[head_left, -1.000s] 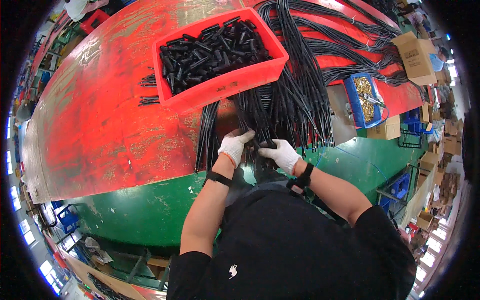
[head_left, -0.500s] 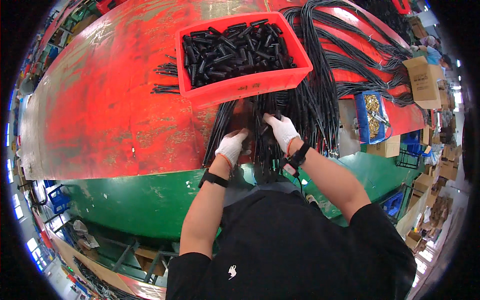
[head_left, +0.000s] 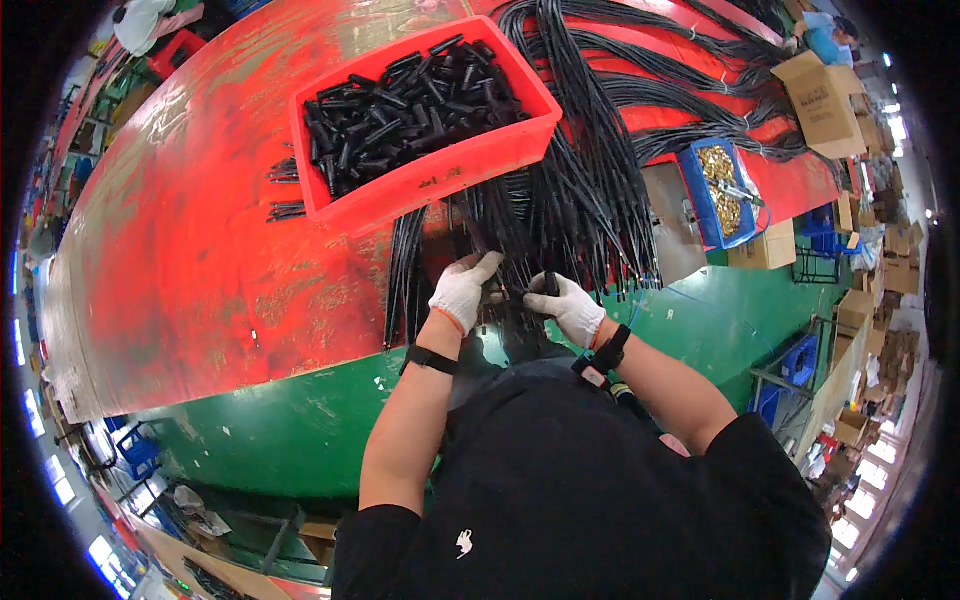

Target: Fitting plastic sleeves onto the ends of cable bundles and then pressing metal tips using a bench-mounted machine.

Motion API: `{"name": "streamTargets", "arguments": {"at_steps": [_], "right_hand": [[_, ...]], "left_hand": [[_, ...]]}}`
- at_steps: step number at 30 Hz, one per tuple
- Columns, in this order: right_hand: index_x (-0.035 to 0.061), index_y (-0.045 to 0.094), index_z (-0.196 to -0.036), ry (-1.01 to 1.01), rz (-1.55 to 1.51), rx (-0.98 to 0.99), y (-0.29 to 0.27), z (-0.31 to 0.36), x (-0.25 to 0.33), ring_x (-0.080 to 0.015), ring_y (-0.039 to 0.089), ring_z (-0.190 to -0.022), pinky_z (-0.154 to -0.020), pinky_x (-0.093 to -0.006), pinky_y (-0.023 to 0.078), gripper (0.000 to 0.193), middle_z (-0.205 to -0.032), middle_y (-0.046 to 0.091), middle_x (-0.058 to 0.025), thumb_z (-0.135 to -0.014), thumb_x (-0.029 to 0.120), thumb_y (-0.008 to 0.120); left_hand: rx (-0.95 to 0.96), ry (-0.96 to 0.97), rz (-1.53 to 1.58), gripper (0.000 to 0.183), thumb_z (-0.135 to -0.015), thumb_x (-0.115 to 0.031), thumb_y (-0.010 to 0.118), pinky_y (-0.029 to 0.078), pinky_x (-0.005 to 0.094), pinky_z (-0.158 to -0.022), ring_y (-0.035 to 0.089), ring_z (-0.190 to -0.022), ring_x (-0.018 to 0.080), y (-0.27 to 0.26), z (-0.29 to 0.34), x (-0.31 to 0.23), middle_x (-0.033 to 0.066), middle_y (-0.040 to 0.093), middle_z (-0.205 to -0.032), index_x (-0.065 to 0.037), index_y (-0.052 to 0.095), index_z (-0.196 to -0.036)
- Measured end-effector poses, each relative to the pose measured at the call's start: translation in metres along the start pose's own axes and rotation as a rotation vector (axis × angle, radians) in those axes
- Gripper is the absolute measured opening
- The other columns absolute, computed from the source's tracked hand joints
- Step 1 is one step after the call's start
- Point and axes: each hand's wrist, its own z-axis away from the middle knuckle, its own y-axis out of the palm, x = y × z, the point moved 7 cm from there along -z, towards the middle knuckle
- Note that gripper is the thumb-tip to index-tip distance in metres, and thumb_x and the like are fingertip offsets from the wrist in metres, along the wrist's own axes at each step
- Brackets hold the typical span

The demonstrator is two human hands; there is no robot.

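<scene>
Both my hands wear white gloves and work at the table's near edge. My left hand [head_left: 464, 286] is closed, thumb and fingers pinched on a thin black cable among the hanging ends. A short black sleeve [head_left: 551, 284] stands up between the fingers of my right hand [head_left: 570, 308], just to the right. Bundled black cables [head_left: 590, 190] run over the edge around and between the hands. Beyond them a red plastic bin [head_left: 440, 178] holds a heap of similar black sleeves. The exact fingertip contact on the cable is partly hidden.
A blue bin [head_left: 704, 195] of small brass-coloured parts, with a tool lying on it, stands at the right edge of the red table [head_left: 200, 260]. Behind it is an open cardboard box [head_left: 820, 105]. Another person [head_left: 828, 38] is at the far right. The floor [head_left: 280, 440] is green.
The view has shifted, so the red bin and table appear farther left. My right hand has come down toward me with the black sleeve; my left hand stays among the cable ends.
</scene>
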Motion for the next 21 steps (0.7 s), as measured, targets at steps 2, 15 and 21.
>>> {"name": "streamTargets", "arguments": {"at_steps": [2, 15, 21], "right_hand": [[0.0065, 0.066, -0.113, 0.023, -0.044, -0.001, -0.008, 0.004, -0.017, -0.0135, 0.062, -0.093, -0.087, -0.0334, 0.052, 0.028, -0.1, 0.067, -0.0004, -0.095, 0.021, 0.081], [0.0025, 0.066, -0.119, 0.087, -0.111, -0.026, 0.006, 0.011, -0.013, -0.0146, 0.066, -0.096, -0.088, -0.0346, 0.056, 0.032, -0.106, 0.071, -0.0032, -0.096, 0.018, 0.081], [0.0028, 0.067, -0.111, -0.062, 0.057, -0.081, 0.023, -0.021, 0.019, -0.0117, 0.065, -0.09, -0.086, -0.0319, 0.055, 0.025, -0.099, 0.07, -0.002, -0.094, 0.015, 0.081]], "left_hand": [[-0.022, 0.012, 0.013, 0.035, -0.101, -0.029, 0.077, 0.06, 0.0327, -0.07, 0.067, -0.078, 0.014, 0.004, 0.003, -0.002, 0.0022, 0.072, -0.1, -0.003, 0.069, -0.123], [-0.142, 0.048, -0.054, 0.043, -0.098, -0.03, 0.08, 0.06, 0.0324, -0.073, 0.07, -0.085, 0.016, 0.005, -0.003, 0.006, 0.0064, 0.074, -0.106, 0.002, 0.07, -0.126], [-0.164, 0.093, -0.177, 0.059, -0.099, -0.041, 0.077, 0.059, 0.0349, -0.082, 0.072, -0.094, 0.0206, 0.0, -0.002, -0.003, 0.0129, 0.076, -0.117, 0.008, 0.069, -0.131]]}}
